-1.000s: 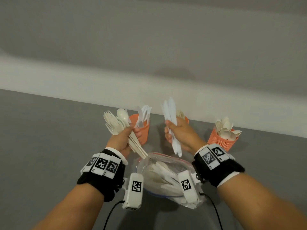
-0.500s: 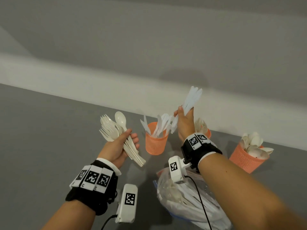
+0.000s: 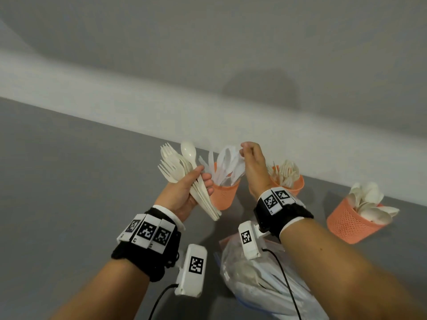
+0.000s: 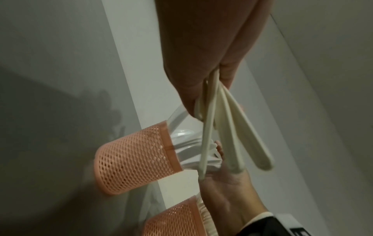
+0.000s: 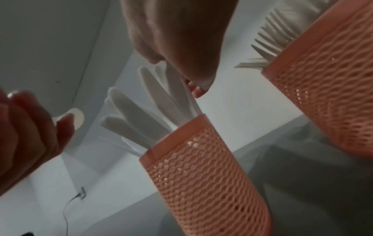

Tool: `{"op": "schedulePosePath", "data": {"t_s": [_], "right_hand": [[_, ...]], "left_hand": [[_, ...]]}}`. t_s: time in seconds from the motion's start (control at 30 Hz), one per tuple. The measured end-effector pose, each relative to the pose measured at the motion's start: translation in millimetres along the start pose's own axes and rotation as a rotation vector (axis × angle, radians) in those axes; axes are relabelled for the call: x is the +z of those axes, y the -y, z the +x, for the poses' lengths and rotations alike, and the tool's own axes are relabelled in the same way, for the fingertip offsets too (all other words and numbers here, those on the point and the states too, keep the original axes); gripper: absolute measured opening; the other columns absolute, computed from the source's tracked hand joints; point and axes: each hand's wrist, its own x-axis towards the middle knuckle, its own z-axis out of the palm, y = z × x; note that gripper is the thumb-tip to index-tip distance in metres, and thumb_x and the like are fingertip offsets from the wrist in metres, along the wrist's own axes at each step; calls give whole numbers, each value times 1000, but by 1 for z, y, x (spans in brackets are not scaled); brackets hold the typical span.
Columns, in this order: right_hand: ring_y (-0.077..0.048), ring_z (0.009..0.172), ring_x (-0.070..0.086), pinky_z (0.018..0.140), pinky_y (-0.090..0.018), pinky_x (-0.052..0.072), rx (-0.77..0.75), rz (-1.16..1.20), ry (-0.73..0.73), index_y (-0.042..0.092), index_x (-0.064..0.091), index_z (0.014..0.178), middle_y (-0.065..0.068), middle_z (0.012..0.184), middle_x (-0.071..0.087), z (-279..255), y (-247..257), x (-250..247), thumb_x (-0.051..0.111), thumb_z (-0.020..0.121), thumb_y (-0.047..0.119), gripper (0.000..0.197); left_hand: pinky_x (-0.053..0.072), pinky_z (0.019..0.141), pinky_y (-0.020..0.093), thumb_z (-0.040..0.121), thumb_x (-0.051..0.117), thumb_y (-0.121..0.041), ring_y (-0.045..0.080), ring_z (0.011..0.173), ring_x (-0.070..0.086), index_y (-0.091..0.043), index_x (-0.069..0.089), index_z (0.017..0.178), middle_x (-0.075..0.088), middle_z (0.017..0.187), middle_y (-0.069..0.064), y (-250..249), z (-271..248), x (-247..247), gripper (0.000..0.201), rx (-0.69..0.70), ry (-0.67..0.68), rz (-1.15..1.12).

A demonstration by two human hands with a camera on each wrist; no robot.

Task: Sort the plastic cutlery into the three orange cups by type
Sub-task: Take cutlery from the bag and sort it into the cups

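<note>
Nearest, on the grey table (image 3: 57, 204): a clear plastic bag (image 3: 254, 280) of white cutlery, lying between the two forearms and partly under the right one. Just beyond, at left: the left hand (image 3: 182, 192), raised off the table, fingers and thumb curled round a fanned bundle of forks (image 3: 171, 167) with a single spoon (image 3: 189, 153) standing tallest among them, handles (image 4: 226, 121) splaying out below the palm in the left wrist view. Beside it to the right: the knife cup (image 3: 223, 192), orange mesh, upright on the table and crowded with white knives (image 5: 141, 115), blades up. Directly above that cup: the right hand (image 3: 253, 167), fingertips (image 5: 198, 91) bent down onto the tops of the knives; blurred there, so cannot tell whether pinching them or merely touching. Farther right, partly hidden behind the right wrist: the fork cup (image 3: 291, 183), tines (image 5: 268, 43) fanning over its rim. Well apart at far right: the spoon cup (image 3: 351, 222), heaped with spoon bowls, tilted in the wide lens. Behind everything: a white ledge (image 3: 92, 100) along the table's far edge, then a grey wall (image 3: 208, 42).
</note>
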Motion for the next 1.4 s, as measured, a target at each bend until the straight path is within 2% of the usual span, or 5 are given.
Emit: {"op": "schedulePosePath", "data": {"t_s": [0.3,0.6,1.03,1.2,1.4], "right_hand": [[-9,99,50,86,-18,40,-331,-353,24,13,57,106,1,102,51,-12,44,-14,54,90,15,16],[-10,78,56,73,-18,47,-252,-678,573,10,64,99,-4,94,58,-81,85,-28,77,72,24,32],[-12,82,47,70,-22,37,-290,-841,351,9,58,105,6,89,45,-106,70,-59,56,89,28,25],[-13,70,41,59,-15,30,-258,-798,374,27,37,63,7,71,39,-110,70,-71,59,87,29,33],[0,60,41,56,-10,36,-216,-675,374,29,37,67,11,66,42,-118,74,-86,45,94,15,32]], "left_hand": [[59,68,33,94,44,-6,15,69,70,-14,56,95,70,75,3,-3,-8,10,15,-9,172,-81],[58,63,36,97,41,-18,20,72,70,-10,55,98,69,78,9,5,-22,34,16,-42,251,-61],[57,68,32,96,40,-23,16,77,69,-20,57,111,70,85,3,32,-40,64,23,-155,332,-91],[56,63,27,91,46,-31,14,70,62,-11,58,100,64,71,3,45,-44,75,25,-154,342,-27],[57,75,34,98,36,-21,16,79,71,-10,61,103,73,82,4,51,-55,90,28,-104,410,1]]}}
